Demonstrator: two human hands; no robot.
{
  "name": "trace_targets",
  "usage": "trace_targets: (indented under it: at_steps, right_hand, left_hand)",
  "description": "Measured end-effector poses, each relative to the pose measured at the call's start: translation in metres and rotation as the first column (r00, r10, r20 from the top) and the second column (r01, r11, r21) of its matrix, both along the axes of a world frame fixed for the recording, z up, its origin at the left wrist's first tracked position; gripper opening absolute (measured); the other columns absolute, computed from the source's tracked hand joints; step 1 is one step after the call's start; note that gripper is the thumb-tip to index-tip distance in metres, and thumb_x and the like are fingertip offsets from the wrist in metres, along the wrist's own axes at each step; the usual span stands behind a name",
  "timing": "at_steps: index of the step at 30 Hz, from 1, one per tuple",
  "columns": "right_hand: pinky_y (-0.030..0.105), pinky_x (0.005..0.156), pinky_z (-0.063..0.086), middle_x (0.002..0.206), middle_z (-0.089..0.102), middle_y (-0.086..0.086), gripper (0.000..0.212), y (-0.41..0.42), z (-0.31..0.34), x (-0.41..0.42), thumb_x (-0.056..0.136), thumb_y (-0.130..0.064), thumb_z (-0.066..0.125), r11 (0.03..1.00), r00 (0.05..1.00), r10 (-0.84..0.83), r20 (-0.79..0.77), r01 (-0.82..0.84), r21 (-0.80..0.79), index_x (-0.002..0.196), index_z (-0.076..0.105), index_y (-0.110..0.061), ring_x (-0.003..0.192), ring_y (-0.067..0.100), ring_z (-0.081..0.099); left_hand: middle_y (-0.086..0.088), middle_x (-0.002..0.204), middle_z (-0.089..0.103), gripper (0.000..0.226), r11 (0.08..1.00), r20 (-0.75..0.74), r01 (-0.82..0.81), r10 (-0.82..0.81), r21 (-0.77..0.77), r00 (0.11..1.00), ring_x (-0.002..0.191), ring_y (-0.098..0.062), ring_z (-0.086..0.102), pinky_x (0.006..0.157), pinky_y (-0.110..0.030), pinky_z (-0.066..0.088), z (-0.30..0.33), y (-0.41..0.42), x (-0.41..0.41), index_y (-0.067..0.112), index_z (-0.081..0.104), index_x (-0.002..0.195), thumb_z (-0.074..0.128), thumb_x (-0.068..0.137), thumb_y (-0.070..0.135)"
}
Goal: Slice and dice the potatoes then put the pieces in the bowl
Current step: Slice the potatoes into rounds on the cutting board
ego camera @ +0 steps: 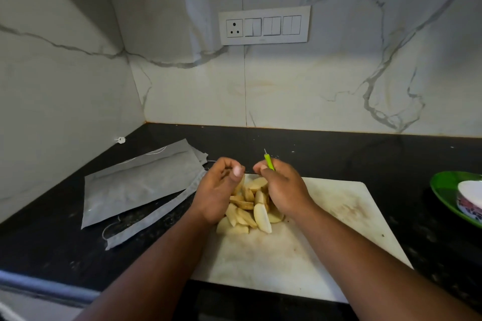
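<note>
A pile of pale potato wedges (250, 212) lies on the white cutting board (339, 216), near its left edge. My left hand (217, 190) cups the pile's left side, with curled fingers reaching round its far end. On the right side of the pile is my right hand (283, 187), pressing against it and gripping a green-handled knife (268, 161). The handle sticks up from the fist, and the blade is hidden. A white patterned bowl (469, 198) stands on a green plate (443, 190) at the right edge, partly cut off by the frame.
Grey pouches (135, 185) lie flat on the black counter (339, 154) left of the board, with thin strings beside them. A marble wall with a switch panel (264, 25) stands behind, and another wall closes the left side. The counter's front edge runs at the lower left.
</note>
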State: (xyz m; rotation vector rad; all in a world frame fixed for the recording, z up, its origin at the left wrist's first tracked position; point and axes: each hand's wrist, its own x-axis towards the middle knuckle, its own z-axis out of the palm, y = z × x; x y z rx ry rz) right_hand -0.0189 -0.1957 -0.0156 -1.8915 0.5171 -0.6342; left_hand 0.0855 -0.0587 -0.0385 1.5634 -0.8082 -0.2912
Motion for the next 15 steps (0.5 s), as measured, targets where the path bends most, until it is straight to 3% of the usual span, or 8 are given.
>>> trace_targets:
  at_steps: [6,11,13,15]
  right_hand:
    - [0.034,0.097,0.049,0.108,0.07,-0.011,0.027,-0.004,0.002,-0.007,0.102,-0.026,0.045,0.994,0.999,0.016,0.029,-0.019,0.105,0.103,0.072,-0.029,0.105,0.006,0.062]
    - [0.04,0.101,0.05,0.106,0.071,-0.007,0.029,-0.007,0.004,-0.012,0.103,-0.023,0.044,0.987,0.999,-0.003,0.046,-0.004,0.158,0.103,0.072,-0.027,0.105,0.01,0.064]
    - [0.04,0.101,0.049,0.108,0.07,-0.008,0.029,-0.005,0.005,-0.014,0.103,-0.025,0.044,0.987,0.999,-0.01,0.043,0.003,0.16,0.104,0.072,-0.028,0.106,0.009,0.063]
    - [0.04,0.101,0.049,0.111,0.068,-0.01,0.028,-0.002,0.005,-0.014,0.102,-0.03,0.044,0.99,0.999,-0.023,0.028,0.019,0.139,0.104,0.072,-0.031,0.107,0.008,0.061]
  left_hand:
    - [-0.005,0.12,0.076,0.107,0.997,-0.17,-0.002,-0.01,-0.071,0.985,0.116,-0.023,0.071,0.106,-0.053,0.053,0.008,0.004,-0.001,0.016,0.072,0.122,0.019,0.075,0.096]
    - [-0.002,0.126,0.074,0.112,0.991,-0.202,-0.04,0.013,-0.13,0.979,0.124,-0.02,0.066,0.116,-0.053,0.043,0.013,0.009,0.0,0.016,0.073,0.123,0.018,0.069,0.097]
    - [0.002,0.127,0.074,0.111,0.986,-0.152,-0.05,0.025,-0.16,0.988,0.125,-0.014,0.065,0.116,-0.045,0.044,0.013,0.012,-0.002,0.018,0.071,0.125,0.019,0.069,0.099]
    - [0.006,0.131,0.071,0.102,0.99,-0.049,-0.002,-0.005,-0.139,0.999,0.126,-0.01,0.063,0.108,-0.034,0.048,0.009,0.016,-0.002,0.021,0.067,0.129,0.035,0.072,0.1]
